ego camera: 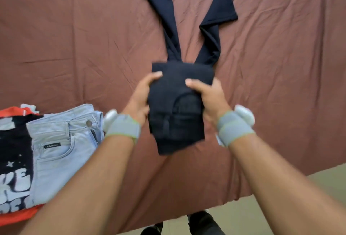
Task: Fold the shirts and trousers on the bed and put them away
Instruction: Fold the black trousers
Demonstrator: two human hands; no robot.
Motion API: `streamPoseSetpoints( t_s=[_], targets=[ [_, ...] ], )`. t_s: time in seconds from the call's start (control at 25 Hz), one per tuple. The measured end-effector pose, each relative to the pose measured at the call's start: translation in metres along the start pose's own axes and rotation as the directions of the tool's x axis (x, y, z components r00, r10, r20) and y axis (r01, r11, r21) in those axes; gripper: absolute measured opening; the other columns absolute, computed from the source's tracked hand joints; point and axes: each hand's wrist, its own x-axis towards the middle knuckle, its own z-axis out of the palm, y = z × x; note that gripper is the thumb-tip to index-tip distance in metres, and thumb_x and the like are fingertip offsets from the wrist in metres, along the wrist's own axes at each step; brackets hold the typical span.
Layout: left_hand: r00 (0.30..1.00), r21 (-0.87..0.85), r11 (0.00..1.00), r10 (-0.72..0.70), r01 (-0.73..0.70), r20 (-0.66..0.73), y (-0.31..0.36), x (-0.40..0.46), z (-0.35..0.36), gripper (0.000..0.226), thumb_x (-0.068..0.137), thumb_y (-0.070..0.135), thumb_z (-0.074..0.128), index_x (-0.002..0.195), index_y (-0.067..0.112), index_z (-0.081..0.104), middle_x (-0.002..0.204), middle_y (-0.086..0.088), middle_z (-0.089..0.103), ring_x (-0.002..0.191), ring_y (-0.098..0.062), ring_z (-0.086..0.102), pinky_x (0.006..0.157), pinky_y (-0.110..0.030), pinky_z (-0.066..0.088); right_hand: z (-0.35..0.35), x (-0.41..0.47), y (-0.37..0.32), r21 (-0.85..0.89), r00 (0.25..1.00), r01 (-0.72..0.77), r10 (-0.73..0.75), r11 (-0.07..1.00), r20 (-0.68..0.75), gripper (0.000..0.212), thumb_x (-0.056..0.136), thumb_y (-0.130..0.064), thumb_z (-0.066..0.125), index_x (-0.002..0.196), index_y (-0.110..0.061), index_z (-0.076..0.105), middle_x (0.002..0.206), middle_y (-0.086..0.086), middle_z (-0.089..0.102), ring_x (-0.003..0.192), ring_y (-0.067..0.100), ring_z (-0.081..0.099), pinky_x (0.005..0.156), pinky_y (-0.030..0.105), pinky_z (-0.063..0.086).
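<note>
Dark navy trousers (pixel 177 107) lie in the middle of the bed, their waist end doubled over toward me and lifted. The two legs spread in a V toward the far side. My left hand (pixel 139 96) grips the left edge of the folded waist part, thumb on top. My right hand (pixel 207 94) grips its right edge the same way. Both wrists wear grey bands.
The bed is covered with a creased brown sheet (pixel 74 38). Folded light blue jeans (pixel 61 141) lie at the near left, on a black printed shirt (pixel 15 159) and an orange garment (pixel 16 216). The bed's near edge meets a pale floor (pixel 280 197) at the lower right.
</note>
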Motion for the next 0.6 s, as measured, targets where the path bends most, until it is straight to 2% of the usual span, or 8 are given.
streamPoseSetpoints(
  t_s=[0.08, 0.12, 0.2, 0.24, 0.32, 0.4, 0.52, 0.6],
  targets=[
    [0.974, 0.009, 0.98, 0.198, -0.2, 0.112, 0.087, -0.008, 0.05, 0.041, 0.097, 0.027, 0.042, 0.116, -0.005, 0.061, 0.106, -0.019, 0.07, 0.097, -0.028, 0.067, 0.094, -0.034, 0.053, 0.046, 0.026, -0.08, 0.05, 0.979, 0.199, -0.201, 0.979, 0.034, 0.024, 0.077, 0.01, 0.067, 0.1, 0.005, 0.064, 0.095, 0.019, 0.068, 0.085, 0.03, 0.065, 0.083, 0.049, 0.055],
    [0.946, -0.007, 0.966, 0.254, -0.258, 0.204, 0.115, -0.017, 0.068, 0.044, 0.097, 0.028, 0.039, 0.119, -0.005, 0.058, 0.115, -0.022, 0.066, 0.107, -0.03, 0.064, 0.102, -0.037, 0.05, 0.063, 0.031, -0.107, 0.071, 0.964, 0.255, -0.259, 0.964, 0.057, 0.021, 0.077, 0.01, 0.066, 0.096, 0.001, 0.064, 0.093, 0.018, 0.067, 0.084, 0.03, 0.064, 0.083, 0.049, 0.055],
    [0.907, -0.084, 0.961, 0.275, -0.262, 0.318, 0.128, -0.027, 0.066, 0.051, 0.098, 0.033, 0.036, 0.129, -0.004, 0.054, 0.136, -0.024, 0.053, 0.127, -0.033, 0.051, 0.113, -0.042, 0.038, 0.071, 0.032, -0.116, 0.084, 0.954, 0.282, -0.288, 0.956, 0.079, 0.024, 0.078, 0.011, 0.066, 0.1, 0.0, 0.064, 0.095, 0.017, 0.068, 0.085, 0.028, 0.065, 0.083, 0.046, 0.055],
    [0.922, -0.07, 0.971, 0.24, -0.229, 0.304, 0.111, -0.027, 0.051, 0.05, 0.098, 0.034, 0.039, 0.128, -0.001, 0.058, 0.136, -0.022, 0.055, 0.127, -0.031, 0.053, 0.11, -0.04, 0.041, 0.062, 0.029, -0.098, 0.065, 0.96, 0.27, -0.274, 0.961, 0.06, 0.029, 0.078, 0.01, 0.067, 0.105, 0.001, 0.063, 0.098, 0.016, 0.069, 0.088, 0.027, 0.066, 0.084, 0.044, 0.056],
    [0.991, 0.143, 0.986, 0.069, -0.085, 0.118, 0.039, -0.024, 0.001, 0.037, 0.09, 0.03, 0.054, 0.11, 0.004, 0.072, 0.109, -0.015, 0.072, 0.098, -0.024, 0.07, 0.088, -0.033, 0.057, 0.025, 0.015, -0.023, -0.043, 0.983, 0.172, -0.174, 0.984, -0.049, 0.037, 0.076, 0.005, 0.071, 0.112, -0.001, 0.063, 0.101, 0.01, 0.071, 0.092, 0.023, 0.067, 0.083, 0.037, 0.057],
    [0.991, 0.288, 0.949, -0.107, 0.125, -0.077, -0.053, -0.033, -0.05, 0.032, 0.084, 0.02, 0.061, 0.109, 0.003, 0.07, 0.095, -0.012, 0.076, 0.079, -0.022, 0.073, 0.073, -0.031, 0.06, -0.029, -0.019, 0.071, -0.222, 0.985, -0.019, -0.02, 0.975, -0.172, 0.036, 0.077, 0.002, 0.074, 0.11, -0.012, 0.065, 0.101, 0.001, 0.073, 0.097, 0.021, 0.068, 0.084, 0.033, 0.056],
    [0.943, 0.297, 0.901, -0.267, 0.317, -0.197, -0.166, -0.073, -0.099, 0.037, 0.088, 0.001, 0.058, 0.125, -0.001, 0.059, 0.105, -0.017, 0.073, 0.088, -0.026, 0.072, 0.071, -0.032, 0.059, -0.097, -0.098, 0.177, -0.443, 0.946, -0.288, 0.18, 0.849, -0.27, 0.032, 0.075, -0.011, 0.078, 0.102, -0.025, 0.068, 0.1, -0.006, 0.074, 0.098, 0.017, 0.069, 0.093, 0.045, 0.053],
    [0.916, 0.252, 0.886, -0.341, 0.389, -0.212, -0.198, -0.099, -0.107, 0.037, 0.088, -0.001, 0.06, 0.124, -0.001, 0.059, 0.11, -0.019, 0.072, 0.097, -0.031, 0.07, 0.078, -0.034, 0.057, -0.114, -0.136, 0.199, -0.403, 0.889, -0.446, 0.344, 0.799, -0.304, 0.03, 0.077, -0.013, 0.077, 0.103, -0.025, 0.068, 0.099, -0.008, 0.075, 0.095, 0.016, 0.07, 0.093, 0.047, 0.053]
  ],
)
